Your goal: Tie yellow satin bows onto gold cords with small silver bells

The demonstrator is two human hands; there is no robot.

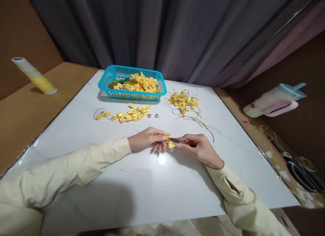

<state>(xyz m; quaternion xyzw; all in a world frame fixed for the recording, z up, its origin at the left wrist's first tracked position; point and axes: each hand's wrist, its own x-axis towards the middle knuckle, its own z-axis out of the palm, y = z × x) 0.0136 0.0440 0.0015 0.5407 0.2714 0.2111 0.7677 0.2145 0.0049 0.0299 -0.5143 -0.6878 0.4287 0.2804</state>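
My left hand (pixel 151 139) pinches a yellow satin ribbon bow (pixel 171 144) over the middle of the white tabletop. From the other side, my right hand (pixel 200 146) is closed around a small dark pointed tool (pixel 174 140); its tip meets the centre of the bow. Fingers cover most of the tool, so its exact kind does not show. Just beyond the hands lie two small silver bells (pixel 152 116) and a row of loose yellow bows (pixel 134 114). A bow with a looped gold cord (pixel 103 115) sits at the left end of that row.
At the back stands a blue plastic basket (pixel 101 84) holding many yellow bows. Right of it lies a pile of corded bows (pixel 184 100), with loose gold cords (pixel 200 121) nearer me. A tumbler (pixel 269 100) and black-handled scissors (pixel 296 171) are right; a yellow-wrapped roll (pixel 38 78) stands left.
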